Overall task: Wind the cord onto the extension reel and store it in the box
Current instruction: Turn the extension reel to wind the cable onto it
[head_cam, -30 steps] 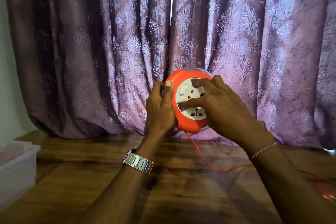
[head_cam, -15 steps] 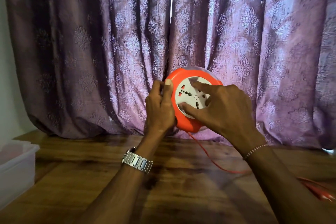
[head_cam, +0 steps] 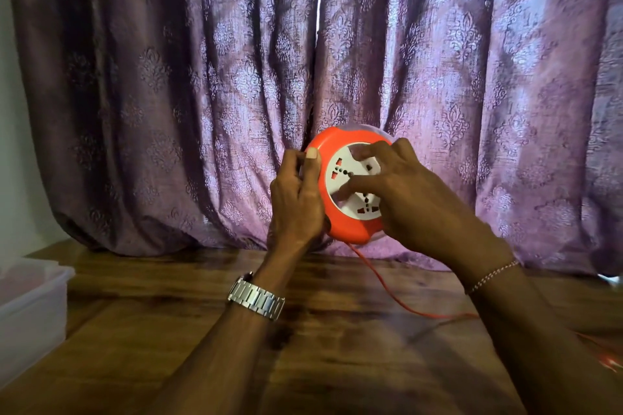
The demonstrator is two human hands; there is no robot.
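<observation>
Head view shows the extension reel (head_cam: 347, 192) held up in the middle of the frame, above the wooden counter (head_cam: 303, 364) and in front of a purple patterned curtain (head_cam: 168, 94). The left hand (head_cam: 295, 199) grips the orange rim at its left edge, thumb on the front and fingers curled round behind. The right hand (head_cam: 401, 192) lies across the white socket face, its fingers (head_cam: 354, 184) bent and pressing on the plate, apparently to turn it; it does not seem to close around anything. The reel looks like a rigid, light plastic drum, smooth and a little slippery, so the rim is the sound place to steady it while the centre plate is turned. The thin orange cord (head_cam: 391, 293) hangs from the reel's underside and trails slack toward the lower right of the frame; it looks limp and likely to kink or snag if pulled in unevenly. A translucent plastic box (head_cam: 33, 307) sits at the left edge, well apart from the reel; its contents cannot be made out, though it seems empty.
</observation>
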